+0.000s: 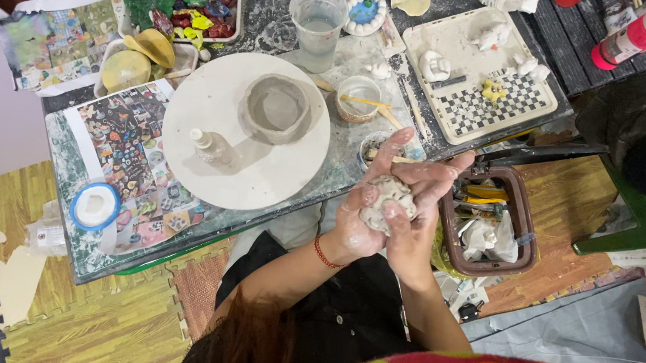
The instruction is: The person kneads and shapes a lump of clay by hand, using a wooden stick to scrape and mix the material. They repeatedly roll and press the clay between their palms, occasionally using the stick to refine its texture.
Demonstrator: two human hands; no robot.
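Both forearms are rising from the six o'clock edge, angling toward one o'clock and meeting just right of centre. The left hand (360, 220) is cupping upward, fingers (392, 152) stretching toward twelve o'clock, palm smeared with pale wet slip. A red cord bracelet (323, 253) is circling the left wrist. The right hand (418, 211) is closing in from four o'clock, its fingers (445, 169) pointing toward one o'clock and its thumb (395, 212) pressing inward against the opposite palm. Both hands are curling together, pressed close.

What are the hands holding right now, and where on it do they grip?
A lump of grey clay, cupped between the left hand and right hand, fingers wrapped around its sides.
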